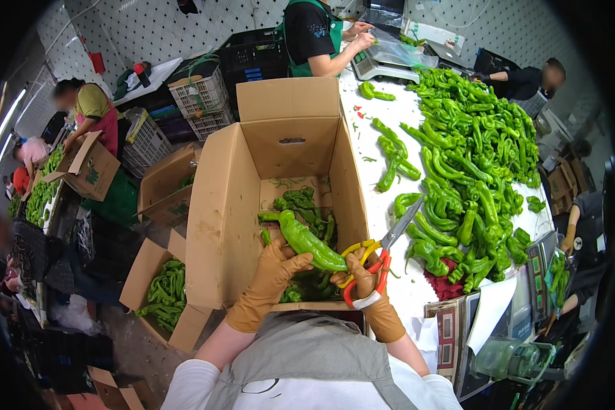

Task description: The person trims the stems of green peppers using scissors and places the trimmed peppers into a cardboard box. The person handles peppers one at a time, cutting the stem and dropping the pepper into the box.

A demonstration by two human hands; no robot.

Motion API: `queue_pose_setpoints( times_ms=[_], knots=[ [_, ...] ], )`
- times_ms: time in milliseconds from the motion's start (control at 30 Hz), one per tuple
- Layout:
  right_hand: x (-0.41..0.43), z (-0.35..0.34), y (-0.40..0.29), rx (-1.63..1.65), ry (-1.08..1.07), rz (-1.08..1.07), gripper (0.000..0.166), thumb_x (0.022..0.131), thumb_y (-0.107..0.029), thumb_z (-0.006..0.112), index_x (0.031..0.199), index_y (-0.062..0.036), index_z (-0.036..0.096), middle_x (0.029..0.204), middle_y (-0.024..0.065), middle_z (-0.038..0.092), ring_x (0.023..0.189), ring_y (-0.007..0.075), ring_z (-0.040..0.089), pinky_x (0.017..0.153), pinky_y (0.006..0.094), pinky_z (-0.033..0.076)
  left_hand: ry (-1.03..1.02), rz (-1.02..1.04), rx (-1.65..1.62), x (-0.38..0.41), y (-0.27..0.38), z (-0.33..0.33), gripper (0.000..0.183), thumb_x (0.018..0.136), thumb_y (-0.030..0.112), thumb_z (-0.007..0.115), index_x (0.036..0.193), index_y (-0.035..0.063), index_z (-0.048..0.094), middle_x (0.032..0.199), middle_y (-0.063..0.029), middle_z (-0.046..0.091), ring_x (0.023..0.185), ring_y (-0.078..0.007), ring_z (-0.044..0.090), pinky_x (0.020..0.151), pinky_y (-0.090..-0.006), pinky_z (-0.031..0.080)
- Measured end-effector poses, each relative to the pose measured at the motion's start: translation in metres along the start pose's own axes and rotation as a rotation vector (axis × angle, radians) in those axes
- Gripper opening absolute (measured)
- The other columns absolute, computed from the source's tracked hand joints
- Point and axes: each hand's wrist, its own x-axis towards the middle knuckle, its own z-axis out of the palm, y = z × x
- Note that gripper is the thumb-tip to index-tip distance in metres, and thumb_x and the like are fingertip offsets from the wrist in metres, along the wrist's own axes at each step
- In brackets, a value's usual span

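Observation:
My left hand (267, 282), in a tan glove, grips a long green pepper (307, 241) by its underside, over the open cardboard box (292, 148). A smaller green piece shows by the same fingers. My right hand (366, 287), gloved alike, holds scissors (384, 251) with red and yellow handles, their blades pointing up and right over the white table. The fingertips of that hand lie at the pepper's right end. Inside the box are several green peppers (307, 200) and loose stem scraps. A large heap of green peppers (471, 154) covers much of the table (389, 210) on my right.
A weighing scale (384, 66) stands at the table's far end, near a person in a green apron (312, 41). More scales (446, 338) and a clear plastic jug (512, 359) lie at the near right. On the left floor is a cardboard box of peppers (166, 292). Other people work around.

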Motion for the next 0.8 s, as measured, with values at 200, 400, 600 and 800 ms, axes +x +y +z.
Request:
queue_pose_setpoints(
  times_ms=[200, 400, 600, 800],
  knots=[
    [0.004, -0.003, 0.005, 0.056, 0.001, 0.01, 0.019, 0.086, -0.008, 0.058, 0.093, -0.008, 0.04, 0.079, 0.008, 0.052, 0.053, 0.0267, 0.062, 0.047, 0.031, 0.053, 0.0, -0.021, -0.059, 0.002, 0.003, 0.003, 0.039, 0.084, 0.01, 0.062, 0.12, 0.0054, 0.047, 0.104, -0.0041, 0.059, 0.088, -0.0134, 0.061, 0.072, -0.0262, 0.053],
    [0.001, -0.001, 0.004, 0.018, 0.016, -0.022, 0.019, 0.086, -0.008, 0.058, 0.093, -0.0071, 0.04, 0.079, 0.0077, 0.052, 0.054, 0.026, 0.062, 0.05, 0.0318, 0.054, 0.044, 0.011, 0.056, 0.005, -0.002, 0.005, 0.039, 0.081, 0.002, 0.064, 0.117, 0.0018, 0.049, 0.099, -0.0076, 0.062, 0.087, -0.0145, 0.061, 0.074, -0.0263, 0.054],
    [0.001, 0.001, 0.005, -0.053, 0.02, -0.118, 0.02, 0.086, -0.008, 0.058, 0.092, -0.0068, 0.039, 0.08, 0.0086, 0.053, 0.056, 0.0246, 0.062, 0.052, 0.0319, 0.055, 0.051, 0.068, 0.069, 0.011, -0.011, 0.0, 0.042, 0.079, -0.004, 0.064, 0.117, 0.0015, 0.048, 0.099, -0.0094, 0.062, 0.089, -0.0162, 0.061, 0.076, -0.0268, 0.053],
    [0.002, -0.003, -0.004, 0.017, 0.059, 0.066, 0.023, 0.084, -0.004, 0.059, 0.089, -0.0066, 0.038, 0.081, 0.008, 0.051, 0.062, 0.023, 0.062, 0.053, 0.032, 0.056, -0.049, 0.084, 0.07, 0.009, -0.008, 0.002, 0.048, 0.079, -0.004, 0.063, 0.123, 0.0027, 0.045, 0.108, -0.011, 0.06, 0.095, -0.0174, 0.06, 0.084, -0.0287, 0.05]
  ],
)
